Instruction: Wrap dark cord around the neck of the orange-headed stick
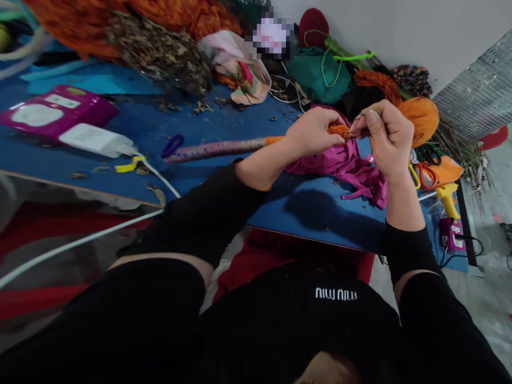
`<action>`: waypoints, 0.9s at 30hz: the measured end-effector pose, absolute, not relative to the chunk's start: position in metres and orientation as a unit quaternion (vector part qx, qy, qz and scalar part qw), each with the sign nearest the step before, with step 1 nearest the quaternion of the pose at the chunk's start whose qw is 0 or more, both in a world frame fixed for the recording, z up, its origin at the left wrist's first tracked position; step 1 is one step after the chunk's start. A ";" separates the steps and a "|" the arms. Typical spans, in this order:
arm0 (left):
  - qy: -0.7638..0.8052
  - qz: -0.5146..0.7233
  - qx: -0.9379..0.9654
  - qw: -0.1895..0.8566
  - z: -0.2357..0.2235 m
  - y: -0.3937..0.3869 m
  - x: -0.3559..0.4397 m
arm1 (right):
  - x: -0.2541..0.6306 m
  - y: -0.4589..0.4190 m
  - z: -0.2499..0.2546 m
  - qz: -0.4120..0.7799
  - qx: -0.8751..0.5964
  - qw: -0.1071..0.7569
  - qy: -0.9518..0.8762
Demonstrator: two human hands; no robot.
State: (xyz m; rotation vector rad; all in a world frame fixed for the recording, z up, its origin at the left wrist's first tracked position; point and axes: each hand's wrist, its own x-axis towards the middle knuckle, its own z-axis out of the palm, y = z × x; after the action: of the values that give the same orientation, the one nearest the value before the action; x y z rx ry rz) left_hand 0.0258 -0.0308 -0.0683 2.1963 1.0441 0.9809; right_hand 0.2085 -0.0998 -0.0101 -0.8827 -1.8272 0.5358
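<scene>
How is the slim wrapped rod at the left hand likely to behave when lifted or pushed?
The wrapped rod is probably stiff: it runs straight out from the left hand. Its slender, rounded-looking shape suggests it could roll if pushed, though the dark blue loop at its far end might hinder that.

1. Passable: the near strip of worktop, below the magenta cloth.
2. Wrapped rod bars the left.
3. Scissors, yellow glue gun crowd the right.
4. Dry leaves block far left.
</scene>
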 end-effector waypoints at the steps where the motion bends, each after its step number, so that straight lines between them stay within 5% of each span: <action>1: 0.388 0.351 0.813 0.257 -0.068 -0.032 0.027 | 0.209 -0.096 -0.013 0.237 -0.364 0.512 -0.741; 21: 0.432 0.227 0.869 0.082 -0.052 -0.078 0.042 | 0.235 -0.049 -0.048 0.254 -0.482 0.455 -0.704; 27: 0.416 0.224 0.877 0.085 -0.053 -0.073 0.038 | 0.241 -0.043 -0.045 0.338 -0.462 0.474 -0.669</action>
State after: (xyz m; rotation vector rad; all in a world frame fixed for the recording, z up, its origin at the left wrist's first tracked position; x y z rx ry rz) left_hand 0.0382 -0.0726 -0.0533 2.6155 1.2413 0.6678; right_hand 0.2410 -0.0428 -0.0454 -1.1298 -1.6355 0.8269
